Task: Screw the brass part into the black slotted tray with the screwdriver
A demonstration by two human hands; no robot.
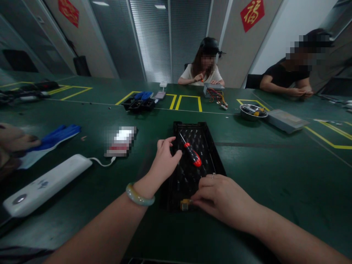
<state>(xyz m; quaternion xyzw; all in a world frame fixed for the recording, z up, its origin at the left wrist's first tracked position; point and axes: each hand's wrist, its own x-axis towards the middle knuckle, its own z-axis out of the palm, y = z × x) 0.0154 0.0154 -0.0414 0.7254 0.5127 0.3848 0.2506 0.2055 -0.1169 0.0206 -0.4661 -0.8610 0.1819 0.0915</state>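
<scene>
A black tray [209, 146] with a bumpy inner floor lies lengthwise in front of me. A screwdriver [193, 155] with a red and black handle rests in it, its shaft pointing away to the left. At the tray's left rim is my left hand [164, 158], thumb and fingers apart and nothing between them. My right hand [217, 194] is at the tray's near right corner. Its thumb and fingertips pinch the end of a small yellow and silver part [185, 204], whose exact kind I cannot make out.
Left of the tray are a phone [121, 141] cabled to a white power bank [48, 185] and a blue glove [59, 137]. Farther off stand a black parts box [139, 104], a metal bowl [253, 113] and a grey metal plate [287, 121]. Two people sit across the table.
</scene>
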